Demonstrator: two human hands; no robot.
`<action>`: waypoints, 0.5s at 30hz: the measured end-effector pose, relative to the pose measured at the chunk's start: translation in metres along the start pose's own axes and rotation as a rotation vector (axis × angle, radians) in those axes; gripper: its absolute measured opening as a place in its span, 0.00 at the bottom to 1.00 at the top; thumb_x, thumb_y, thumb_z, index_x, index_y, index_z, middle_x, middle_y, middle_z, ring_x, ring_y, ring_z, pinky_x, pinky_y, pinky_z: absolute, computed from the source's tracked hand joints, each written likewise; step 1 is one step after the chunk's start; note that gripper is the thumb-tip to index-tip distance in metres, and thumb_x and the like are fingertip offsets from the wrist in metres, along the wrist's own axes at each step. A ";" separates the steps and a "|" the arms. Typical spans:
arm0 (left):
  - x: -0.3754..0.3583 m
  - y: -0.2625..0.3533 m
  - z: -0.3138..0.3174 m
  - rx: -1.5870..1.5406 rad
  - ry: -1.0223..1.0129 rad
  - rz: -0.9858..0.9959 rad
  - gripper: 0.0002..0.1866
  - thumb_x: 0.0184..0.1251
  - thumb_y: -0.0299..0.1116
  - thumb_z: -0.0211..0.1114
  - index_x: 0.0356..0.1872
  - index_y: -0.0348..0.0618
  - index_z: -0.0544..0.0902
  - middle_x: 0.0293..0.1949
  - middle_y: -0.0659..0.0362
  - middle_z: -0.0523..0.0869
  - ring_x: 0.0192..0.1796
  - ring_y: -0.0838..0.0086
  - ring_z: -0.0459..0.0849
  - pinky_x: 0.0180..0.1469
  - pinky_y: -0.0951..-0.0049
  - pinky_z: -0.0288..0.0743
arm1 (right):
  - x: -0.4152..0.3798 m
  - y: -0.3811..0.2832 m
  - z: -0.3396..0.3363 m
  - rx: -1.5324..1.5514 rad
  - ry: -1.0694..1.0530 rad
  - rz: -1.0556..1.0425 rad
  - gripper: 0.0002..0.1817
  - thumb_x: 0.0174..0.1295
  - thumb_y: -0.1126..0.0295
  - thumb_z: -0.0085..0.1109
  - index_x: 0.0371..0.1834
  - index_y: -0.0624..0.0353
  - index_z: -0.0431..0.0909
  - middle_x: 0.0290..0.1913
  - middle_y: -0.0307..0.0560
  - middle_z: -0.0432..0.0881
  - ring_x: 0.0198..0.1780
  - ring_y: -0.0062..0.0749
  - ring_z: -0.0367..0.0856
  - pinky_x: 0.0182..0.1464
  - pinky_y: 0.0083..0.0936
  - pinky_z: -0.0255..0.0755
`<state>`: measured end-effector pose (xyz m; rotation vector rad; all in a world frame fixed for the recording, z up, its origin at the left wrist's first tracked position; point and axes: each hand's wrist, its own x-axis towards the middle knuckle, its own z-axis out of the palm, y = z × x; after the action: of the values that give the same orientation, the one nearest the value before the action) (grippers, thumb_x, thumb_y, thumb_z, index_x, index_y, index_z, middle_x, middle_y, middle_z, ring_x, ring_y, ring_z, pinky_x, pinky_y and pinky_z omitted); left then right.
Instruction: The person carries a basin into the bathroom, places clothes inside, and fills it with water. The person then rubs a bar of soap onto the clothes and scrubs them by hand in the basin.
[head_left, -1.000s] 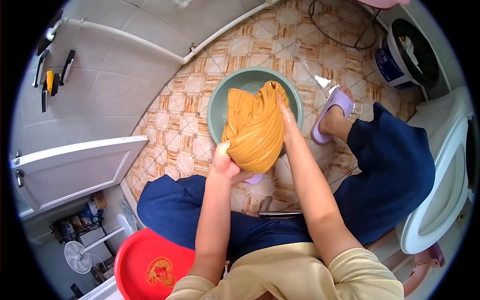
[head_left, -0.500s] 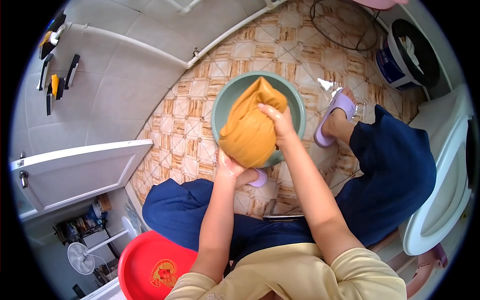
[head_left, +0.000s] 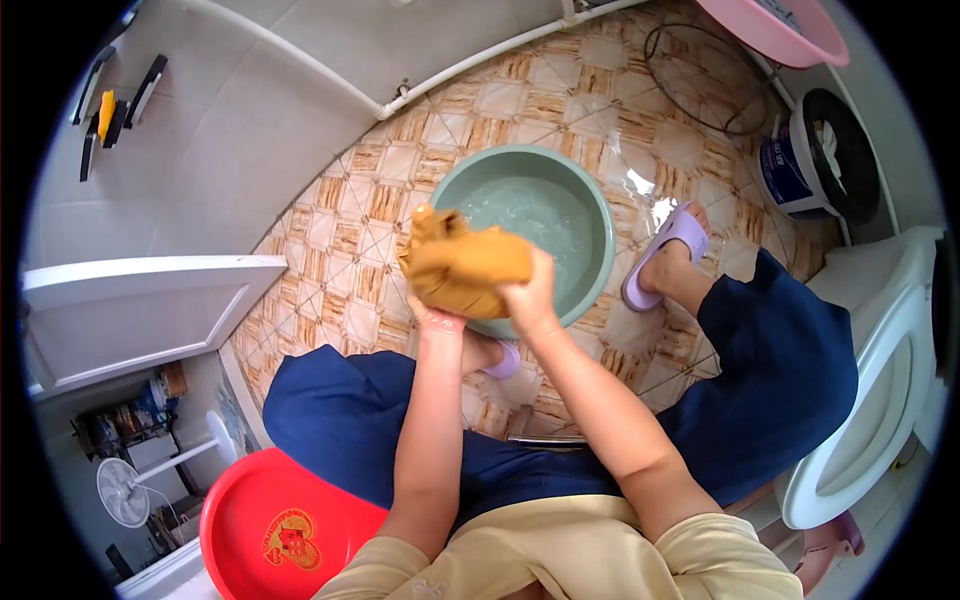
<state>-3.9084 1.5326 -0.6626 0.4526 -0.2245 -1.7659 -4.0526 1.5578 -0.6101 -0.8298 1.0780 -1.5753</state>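
Observation:
A bundled mustard-yellow cloth (head_left: 468, 270) is held above the left rim of a round green basin (head_left: 603, 235). The cloth is slightly blurred by motion. My left hand (head_left: 436, 314) grips its lower left side from beneath, and its fingers are mostly hidden by the folds. On the right end of the bundle, my right hand (head_left: 532, 298) is closed round the fabric. Rippled water (head_left: 535, 215) shows inside the basin, which stands on the tiled floor between my feet.
A red basin (head_left: 230, 520) lies at lower left, near a white door (head_left: 150, 320) and a fan (head_left: 122, 492). To the right are a toilet (head_left: 860, 430) and a black-rimmed bucket (head_left: 790, 172). A pink basin (head_left: 800, 45) stands at upper right. Wet patches shine on the floor.
The cloth and both hands have moved left, off the middle of the green basin, and the bundle has turned from upright to sideways. More of the water is visible. The view has shifted slightly.

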 end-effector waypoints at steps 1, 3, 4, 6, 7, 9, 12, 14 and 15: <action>-0.008 -0.002 0.013 -0.052 0.197 0.020 0.25 0.68 0.41 0.49 0.63 0.43 0.68 0.60 0.49 0.73 0.63 0.55 0.70 0.66 0.52 0.63 | 0.003 0.007 -0.005 0.196 0.075 0.146 0.17 0.48 0.75 0.58 0.42 0.68 0.78 0.39 0.43 0.83 0.40 0.27 0.80 0.46 0.24 0.73; -0.004 -0.003 0.019 0.006 0.265 0.017 0.27 0.64 0.36 0.49 0.65 0.43 0.65 0.61 0.49 0.72 0.64 0.56 0.70 0.66 0.53 0.63 | 0.010 0.000 -0.006 0.354 0.297 0.294 0.15 0.55 0.74 0.57 0.46 0.66 0.77 0.43 0.45 0.81 0.43 0.31 0.80 0.48 0.27 0.74; -0.005 -0.004 0.019 0.122 0.272 0.041 0.28 0.61 0.34 0.50 0.65 0.43 0.66 0.61 0.49 0.72 0.64 0.56 0.70 0.67 0.54 0.63 | 0.014 0.002 -0.007 0.408 0.357 0.310 0.15 0.57 0.73 0.58 0.48 0.66 0.76 0.44 0.45 0.81 0.43 0.32 0.81 0.48 0.27 0.74; -0.007 -0.008 0.040 0.313 0.239 0.132 0.31 0.49 0.26 0.53 0.61 0.42 0.67 0.57 0.51 0.73 0.62 0.60 0.72 0.66 0.59 0.64 | 0.020 0.010 -0.013 0.455 0.412 0.332 0.16 0.59 0.72 0.58 0.49 0.66 0.76 0.45 0.46 0.81 0.43 0.34 0.81 0.47 0.28 0.75; -0.010 -0.009 0.051 0.307 0.247 0.137 0.31 0.49 0.26 0.53 0.61 0.42 0.67 0.57 0.51 0.73 0.62 0.60 0.72 0.66 0.59 0.64 | 0.021 0.020 -0.021 0.452 0.394 0.398 0.17 0.60 0.70 0.57 0.50 0.66 0.74 0.46 0.46 0.80 0.44 0.34 0.81 0.47 0.28 0.75; -0.015 -0.010 0.064 0.577 0.144 0.171 0.32 0.42 0.23 0.52 0.57 0.43 0.68 0.53 0.53 0.74 0.59 0.63 0.73 0.65 0.64 0.65 | 0.022 0.031 -0.027 0.447 0.378 0.469 0.18 0.61 0.69 0.56 0.52 0.67 0.73 0.47 0.47 0.80 0.45 0.35 0.81 0.47 0.29 0.76; -0.016 -0.005 0.065 0.757 0.037 0.122 0.31 0.39 0.20 0.53 0.54 0.43 0.68 0.50 0.55 0.75 0.56 0.68 0.74 0.62 0.70 0.66 | 0.021 0.050 -0.033 0.491 0.364 0.591 0.19 0.63 0.67 0.53 0.53 0.67 0.71 0.48 0.48 0.79 0.46 0.35 0.81 0.47 0.30 0.77; -0.017 -0.004 0.069 0.908 -0.026 0.081 0.29 0.38 0.19 0.55 0.51 0.42 0.70 0.49 0.57 0.75 0.53 0.71 0.75 0.59 0.73 0.67 | 0.021 0.062 -0.039 0.477 0.258 0.659 0.20 0.65 0.63 0.50 0.55 0.65 0.70 0.49 0.49 0.79 0.47 0.35 0.81 0.48 0.30 0.77; -0.018 -0.004 0.072 0.909 -0.019 0.077 0.29 0.38 0.19 0.55 0.51 0.42 0.70 0.49 0.57 0.75 0.53 0.71 0.75 0.59 0.73 0.67 | 0.019 0.063 -0.040 0.477 0.260 0.667 0.20 0.65 0.63 0.50 0.55 0.65 0.70 0.49 0.49 0.79 0.47 0.35 0.81 0.48 0.30 0.77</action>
<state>-3.9387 1.5449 -0.5962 1.0505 -1.0589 -1.5143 -4.0717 1.5431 -0.6832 0.0696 0.9609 -1.2875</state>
